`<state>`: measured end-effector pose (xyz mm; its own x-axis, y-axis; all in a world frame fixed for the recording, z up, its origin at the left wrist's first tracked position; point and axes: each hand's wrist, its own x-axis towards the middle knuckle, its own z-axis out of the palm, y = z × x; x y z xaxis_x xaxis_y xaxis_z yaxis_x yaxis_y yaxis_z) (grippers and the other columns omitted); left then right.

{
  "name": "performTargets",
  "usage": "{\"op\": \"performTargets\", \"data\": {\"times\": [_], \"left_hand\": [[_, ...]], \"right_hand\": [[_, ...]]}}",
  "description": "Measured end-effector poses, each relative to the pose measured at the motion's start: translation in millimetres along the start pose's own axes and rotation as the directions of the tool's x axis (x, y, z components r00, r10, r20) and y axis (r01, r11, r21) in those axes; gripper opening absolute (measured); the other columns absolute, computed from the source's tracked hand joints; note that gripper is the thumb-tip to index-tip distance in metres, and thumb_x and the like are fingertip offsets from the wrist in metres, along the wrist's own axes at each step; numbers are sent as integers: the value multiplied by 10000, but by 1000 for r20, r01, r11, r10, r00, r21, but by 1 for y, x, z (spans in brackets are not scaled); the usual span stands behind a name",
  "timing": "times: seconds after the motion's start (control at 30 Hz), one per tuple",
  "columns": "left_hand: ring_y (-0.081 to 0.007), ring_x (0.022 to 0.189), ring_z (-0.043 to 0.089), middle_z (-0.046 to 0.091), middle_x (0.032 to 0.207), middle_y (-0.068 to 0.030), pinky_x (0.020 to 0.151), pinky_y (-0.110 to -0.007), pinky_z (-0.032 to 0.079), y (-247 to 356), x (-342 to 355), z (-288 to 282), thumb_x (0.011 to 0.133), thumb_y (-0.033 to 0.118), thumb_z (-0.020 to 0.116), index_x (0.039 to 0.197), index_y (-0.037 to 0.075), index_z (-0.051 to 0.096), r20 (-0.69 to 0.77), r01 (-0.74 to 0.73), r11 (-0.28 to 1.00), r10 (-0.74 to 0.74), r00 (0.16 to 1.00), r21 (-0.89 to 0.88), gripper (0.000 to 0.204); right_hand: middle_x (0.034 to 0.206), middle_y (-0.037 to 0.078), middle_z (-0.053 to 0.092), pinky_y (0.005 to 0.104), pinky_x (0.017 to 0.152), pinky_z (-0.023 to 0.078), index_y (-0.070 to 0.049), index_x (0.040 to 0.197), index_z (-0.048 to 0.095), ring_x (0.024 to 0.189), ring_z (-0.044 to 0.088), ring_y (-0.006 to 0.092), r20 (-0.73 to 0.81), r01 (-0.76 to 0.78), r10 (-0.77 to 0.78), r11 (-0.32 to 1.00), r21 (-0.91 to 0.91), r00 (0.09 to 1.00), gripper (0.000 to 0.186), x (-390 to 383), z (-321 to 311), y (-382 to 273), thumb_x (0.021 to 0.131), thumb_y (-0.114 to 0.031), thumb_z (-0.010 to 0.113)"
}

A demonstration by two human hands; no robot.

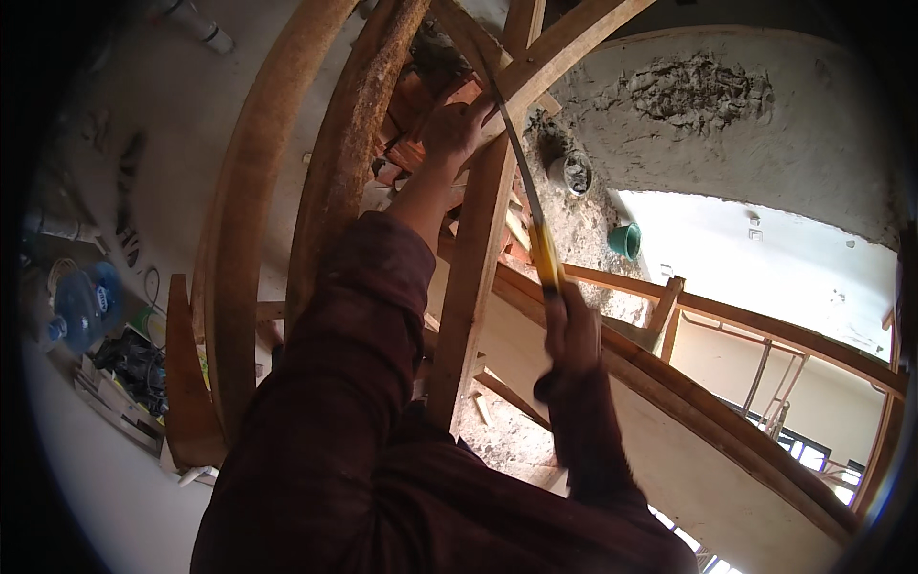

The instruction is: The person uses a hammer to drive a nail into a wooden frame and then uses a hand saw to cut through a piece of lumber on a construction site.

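My right hand [574, 333] is closed around the yellow and black handle of a handsaw [547, 251]. The saw's thin, slightly bowed blade runs up and away, its far part lying against a slanting wooden beam [564, 53]. Close to the blade, on its left side, my left hand [451, 132] grips the lower end of that beam. Some of the left fingers are hidden behind the wood. Just below, an upright wooden post [470, 287] stands between my two forearms.
Curved timbers [258, 163] rise on the left. Red bricks [406, 105] are piled beyond my left hand. A green bucket [624, 240] and a pale bucket [574, 174] stand on the rubble-strewn floor. A wooden rail [765, 325] crosses at right. A blue water jug [86, 301] lies far left.
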<state>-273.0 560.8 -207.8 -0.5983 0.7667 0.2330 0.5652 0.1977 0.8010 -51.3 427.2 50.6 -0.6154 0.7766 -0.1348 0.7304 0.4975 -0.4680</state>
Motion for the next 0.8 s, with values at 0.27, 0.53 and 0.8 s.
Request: {"op": "performTargets", "data": {"times": [0.27,0.53,0.8], "left_hand": [[-327,850,662,678,925,-145,807,-482,501,14,-3,7,926,232,528,1199,239,581,115,81,993,-71,991,-85,278],[-300,767,668,665,769,-142,887,-415,492,16,4,33,942,254,482,1304,303,507,-158,-151,988,142,977,-45,367],[-304,741,666,666,767,-128,734,-439,518,-16,4,22,927,309,515,1199,297,595,-50,-22,992,16,999,-125,284]], "right_hand": [[661,199,582,486,547,457,-33,1064,564,643,607,413,18,-1,2,1000,-21,1000,201,34,15,24,949,-195,531],[642,179,587,459,517,467,-65,1085,582,575,608,401,-6,28,-30,978,-205,1000,222,56,19,47,951,-236,533],[709,161,536,398,514,415,23,1010,577,541,530,312,58,133,-131,991,-31,990,251,-18,-2,19,988,-208,482]]}}
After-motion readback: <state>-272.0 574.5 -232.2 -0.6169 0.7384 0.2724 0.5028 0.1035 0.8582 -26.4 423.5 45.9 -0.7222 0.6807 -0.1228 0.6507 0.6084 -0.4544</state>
